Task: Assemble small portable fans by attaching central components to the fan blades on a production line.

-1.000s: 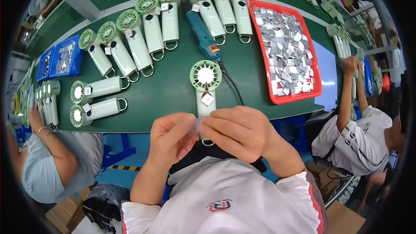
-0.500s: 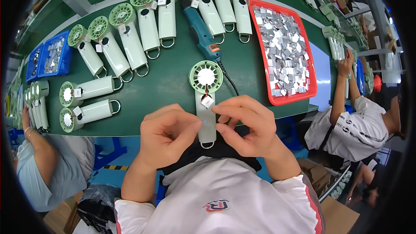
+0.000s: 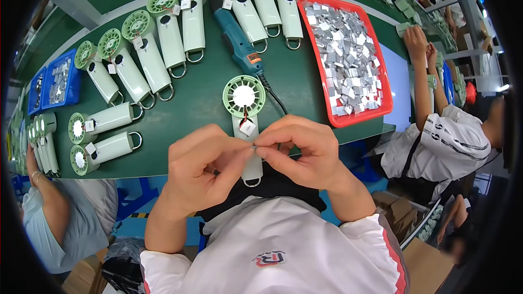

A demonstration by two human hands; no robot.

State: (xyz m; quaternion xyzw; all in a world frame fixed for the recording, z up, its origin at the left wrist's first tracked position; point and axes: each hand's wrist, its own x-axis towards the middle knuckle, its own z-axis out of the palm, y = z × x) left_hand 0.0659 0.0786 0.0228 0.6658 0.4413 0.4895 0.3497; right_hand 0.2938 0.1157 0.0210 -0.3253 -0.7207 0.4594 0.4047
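Observation:
In front of me a pale green handheld fan body (image 3: pixel 262 103) lies with its round slotted head away from me and its metal loop toward me. From the head, thin red and black wires run to a small white tag (image 3: pixel 248 127). Above the handle my left hand (image 3: pixel 201 166) and my right hand (image 3: pixel 305 155) meet fingertip to fingertip. Both are pinched, thumb against forefinger, on a tiny thing between them, too small to make out. The fingers cover part of the handle.
Several similar fan bodies (image 3: pixel 154 65) lie in an arc on the green table (image 3: pixel 190 98). Beyond my piece is a teal electric screwdriver (image 3: pixel 239 43) with a black cord. A red tray (image 3: pixel 387 100) of silvery squares stands right, blue bins (image 3: pixel 70 90) left. Co-workers sit on both sides.
My hands have come together over the handle. The right fingers, parted before, are now closed in a pinch against the left fingertips. The whole view has shifted slightly.

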